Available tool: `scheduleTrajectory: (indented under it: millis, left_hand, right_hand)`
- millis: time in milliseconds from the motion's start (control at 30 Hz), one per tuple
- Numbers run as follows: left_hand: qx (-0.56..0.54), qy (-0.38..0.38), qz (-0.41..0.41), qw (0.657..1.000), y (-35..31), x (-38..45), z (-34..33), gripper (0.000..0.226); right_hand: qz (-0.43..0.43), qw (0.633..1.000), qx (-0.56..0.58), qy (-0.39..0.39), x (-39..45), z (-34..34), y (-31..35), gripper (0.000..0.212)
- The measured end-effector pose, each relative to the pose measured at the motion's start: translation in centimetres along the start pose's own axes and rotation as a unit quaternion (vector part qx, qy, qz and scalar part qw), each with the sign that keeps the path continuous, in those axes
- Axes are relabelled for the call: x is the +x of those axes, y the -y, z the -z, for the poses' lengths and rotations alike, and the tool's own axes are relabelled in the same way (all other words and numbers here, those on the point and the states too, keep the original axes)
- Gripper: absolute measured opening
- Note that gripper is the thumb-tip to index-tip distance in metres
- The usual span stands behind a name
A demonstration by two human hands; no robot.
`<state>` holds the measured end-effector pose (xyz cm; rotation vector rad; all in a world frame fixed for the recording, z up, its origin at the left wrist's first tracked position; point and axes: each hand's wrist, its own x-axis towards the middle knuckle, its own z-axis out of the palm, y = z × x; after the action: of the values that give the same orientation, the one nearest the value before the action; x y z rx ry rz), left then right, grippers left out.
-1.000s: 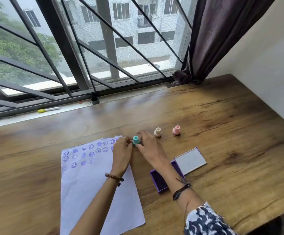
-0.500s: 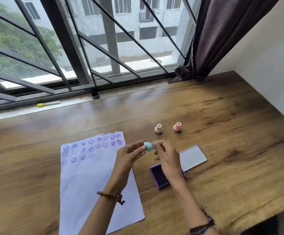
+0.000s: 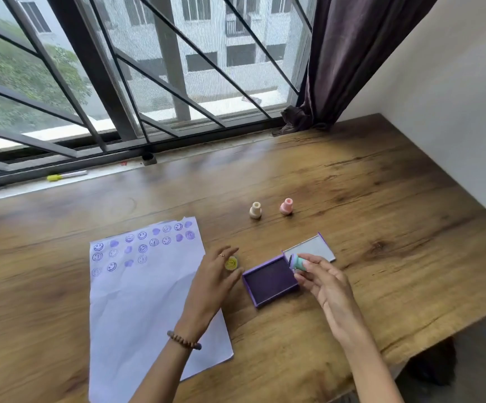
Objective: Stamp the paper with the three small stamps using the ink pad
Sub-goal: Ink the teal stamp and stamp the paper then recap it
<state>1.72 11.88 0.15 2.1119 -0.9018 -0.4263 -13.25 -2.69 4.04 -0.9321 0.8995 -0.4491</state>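
On the wooden bench (image 3: 352,199), the paper (image 3: 143,301) lay left of centre, with three rows of purple impressions across its upper portion: smiley faces and solid heart-like marks. The lower two-thirds of the sheet was bare.

To the right of the sheet sat the open ink pad (image 3: 269,282), its dark purple surface exposed and its lid (image 3: 311,248) folded back flat behind it. The right hand (image 3: 320,279) gripped the teal stamp (image 3: 297,263) between fingertips and thumb, tilted on its side with the purple-stained face pointing left, above the pad's far right corner; contact with the ink could not be confirmed. The left hand (image 3: 215,274) was partly curled, pinching a small yellow cap (image 3: 231,263) at the fingertips, just beside the pad's left edge and over the paper's right margin.

The cream stamp (image 3: 255,210) and the pink stamp (image 3: 287,206) stood upright farther back, apart from each other and from both hands.

Assessment: stamping was well under way but not complete. The teal stamp appeared uncapped and ready for inking; pressing it to the pad and then to the paper remained. Which stamps had produced the existing marks could not be determined.
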Motion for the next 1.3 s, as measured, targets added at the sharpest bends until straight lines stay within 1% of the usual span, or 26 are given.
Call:
scheduleTrajectory:
  millis: [67, 133, 167, 233, 300, 367, 400, 467, 600, 633, 700, 800, 867, 900, 967, 1033, 1100, 1133, 1167, 1233, 1300]
  left_hand:
    - [0.000, 0.011, -0.014, 1.000, -0.3, -0.4, -0.2, 0.061]
    - [0.045, 0.031, -0.040, 0.998, -0.5, -0.9, -0.5, 0.076]
    - [0.073, 0.042, -0.049, 0.995, -0.5, -1.2, -0.7, 0.082]
    - [0.117, 0.059, -0.054, 0.990, -0.3, -1.7, -1.0, 0.086]
    - [0.136, 0.063, -0.057, 0.987, 0.0, -2.0, -1.3, 0.083]
    - [0.137, 0.056, -0.064, 0.987, 0.1, -2.2, -1.5, 0.078]
    - [0.134, 0.051, -0.069, 0.987, 0.1, -2.2, -1.5, 0.076]
    - [0.128, 0.045, -0.079, 0.988, 0.1, -2.3, -1.6, 0.074]
    - [0.127, 0.037, -0.082, 0.988, 0.2, -2.3, -1.6, 0.073]
    - [0.123, 0.033, -0.083, 0.988, 0.2, -2.3, -1.7, 0.072]
    - [0.110, 0.028, -0.084, 0.990, 0.2, -2.2, -1.7, 0.071]
    - [0.108, 0.028, -0.085, 0.990, 0.2, -2.1, -1.8, 0.070]
    - [0.115, 0.027, -0.085, 0.989, 0.2, -2.0, -1.7, 0.070]
    - [0.115, 0.026, -0.088, 0.989, 0.3, -1.9, -1.8, 0.070]
    - [0.123, 0.036, -0.081, 0.988, 0.3, -2.0, -2.0, 0.070]
    - [0.139, 0.042, -0.073, 0.987, 0.2, -1.9, -2.0, 0.070]
    - [0.178, 0.038, -0.066, 0.981, 0.2, -1.5, -2.5, 0.072]
    - [0.182, 0.029, -0.062, 0.981, 2.0, -2.9, 0.5, 0.074]
    - [0.195, 0.026, -0.075, 0.978, 3.6, -4.3, 3.5, 0.077]
    - [0.203, 0.069, -0.088, 0.973, 3.4, -4.2, 2.5, 0.084]
    - [0.185, 0.065, -0.089, 0.977, 2.6, -4.8, 2.1, 0.085]
  right_hand:
    - [0.016, 0.995, -0.092, -0.018, -0.1, 0.7, -0.3, 0.018]
    - [0.053, 0.971, -0.229, -0.042, -0.4, 0.9, -0.7, 0.017]
    - [0.082, 0.948, -0.303, -0.057, -0.5, 0.7, -0.9, 0.017]
    - [0.154, 0.885, -0.434, -0.068, -0.8, 0.3, -1.3, 0.016]
    - [0.200, 0.830, -0.519, -0.052, -1.1, -0.2, -1.4, 0.015]
    - [0.216, 0.780, -0.586, -0.033, -1.4, -0.5, -1.5, 0.015]
    - [0.219, 0.759, -0.612, -0.026, -1.6, -0.7, -1.6, 0.017]
    - [0.225, 0.729, -0.646, -0.021, -1.8, -0.9, -1.7, 0.019]
    - [0.244, 0.685, -0.687, -0.003, -2.1, -1.4, -2.0, 0.013]
    - [0.252, 0.677, -0.691, -0.002, -2.0, -1.5, -2.1, 0.013]
    - [0.264, 0.667, -0.697, -0.003, -1.9, -1.5, -2.2, 0.021]
    - [0.254, 0.655, -0.712, 0.006, -1.6, -1.5, -2.0, 0.026]
    - [0.237, 0.638, -0.732, 0.014, -1.2, -1.7, -1.9, 0.024]
    - [0.226, 0.632, -0.741, 0.017, -1.0, -1.9, -1.8, 0.020]
    - [0.204, 0.642, -0.738, 0.029, -0.4, -1.9, -1.7, 0.015]
    - [0.167, 0.670, -0.723, 0.027, 1.2, -2.5, -1.3, 0.017]
    - [0.112, 0.697, -0.708, 0.016, 2.6, -2.9, -0.4, 0.020]
    - [0.105, 0.706, -0.700, 0.017, 1.4, -6.3, -1.2, 0.021]
    - [0.096, 0.718, -0.689, 0.016, 0.1, -9.4, -1.7, 0.021]
    - [0.060, 0.748, -0.661, -0.005, 0.2, -8.5, -0.6, 0.017]
    - [0.041, 0.791, -0.610, -0.032, 0.3, -6.8, -0.1, 0.014]
